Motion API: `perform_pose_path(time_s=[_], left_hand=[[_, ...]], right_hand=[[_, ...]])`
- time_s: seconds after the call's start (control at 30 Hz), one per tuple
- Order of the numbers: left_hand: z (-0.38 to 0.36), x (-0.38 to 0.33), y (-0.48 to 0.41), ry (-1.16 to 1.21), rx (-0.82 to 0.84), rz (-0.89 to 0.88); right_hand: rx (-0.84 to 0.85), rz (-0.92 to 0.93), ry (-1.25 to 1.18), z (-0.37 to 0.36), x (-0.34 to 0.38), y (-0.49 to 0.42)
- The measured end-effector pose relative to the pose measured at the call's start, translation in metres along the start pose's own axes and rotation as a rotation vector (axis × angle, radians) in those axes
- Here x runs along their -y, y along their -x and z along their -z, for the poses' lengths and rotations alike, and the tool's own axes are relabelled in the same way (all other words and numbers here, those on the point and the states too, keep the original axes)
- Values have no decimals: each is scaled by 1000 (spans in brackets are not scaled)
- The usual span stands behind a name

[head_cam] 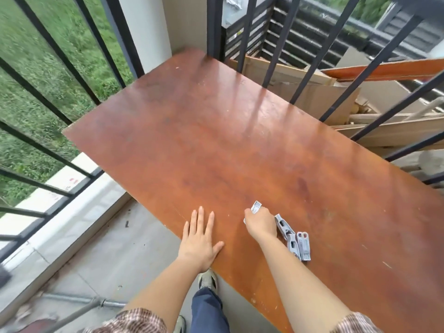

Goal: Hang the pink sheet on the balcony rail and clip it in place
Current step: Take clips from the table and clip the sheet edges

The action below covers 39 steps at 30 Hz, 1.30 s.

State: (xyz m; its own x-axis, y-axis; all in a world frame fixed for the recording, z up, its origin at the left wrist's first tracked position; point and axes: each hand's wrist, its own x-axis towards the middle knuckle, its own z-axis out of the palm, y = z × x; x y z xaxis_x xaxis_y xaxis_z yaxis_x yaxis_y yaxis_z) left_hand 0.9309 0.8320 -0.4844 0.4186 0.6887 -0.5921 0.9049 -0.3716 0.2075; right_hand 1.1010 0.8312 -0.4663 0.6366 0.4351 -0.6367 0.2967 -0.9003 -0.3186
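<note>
No pink sheet is in view. My right hand (pixel 260 224) is curled round a grey clothes clip (pixel 255 207) whose end sticks out above the knuckles, low on the brown wooden tabletop (pixel 228 145). Three more grey clips (pixel 296 241) lie on the table just right of that hand. My left hand (pixel 201 239) rests flat, fingers straight, on the table's near left edge. The black balcony rail bars (pixel 60 56) run along the left and behind the table.
Grass lies beyond the left bars. Cardboard and wooden boards (pixel 324 92) are piled behind the bars at the right. A white pillar (pixel 144 25) stands at the table's far corner. Grey floor, a metal pipe (pixel 79 301) and my shoe (pixel 207 280) are below.
</note>
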Motion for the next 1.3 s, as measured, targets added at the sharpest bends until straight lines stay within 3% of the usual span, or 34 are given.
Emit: perform_pose_path(time_s=[0.2,0.4,0.73,0.9,1.03,1.3], left_hand=[[30,8,0,125,108,-20],[40,51,49,263,-35,83],[84,186,208,240,-487,298],[100,239,306,54,-649,350],[106,275,382,-237,-706,345],[149,298,509,-806,-455,513]], right_hand=[[18,125,0,2,4,22],[169,226,-327,-11,37,58],[546,512,-440,-96,131,224],[761,646,-446,-146,160,321],[960,697,-456,-185,179,395],[1223,843,-376,-221,207,495]])
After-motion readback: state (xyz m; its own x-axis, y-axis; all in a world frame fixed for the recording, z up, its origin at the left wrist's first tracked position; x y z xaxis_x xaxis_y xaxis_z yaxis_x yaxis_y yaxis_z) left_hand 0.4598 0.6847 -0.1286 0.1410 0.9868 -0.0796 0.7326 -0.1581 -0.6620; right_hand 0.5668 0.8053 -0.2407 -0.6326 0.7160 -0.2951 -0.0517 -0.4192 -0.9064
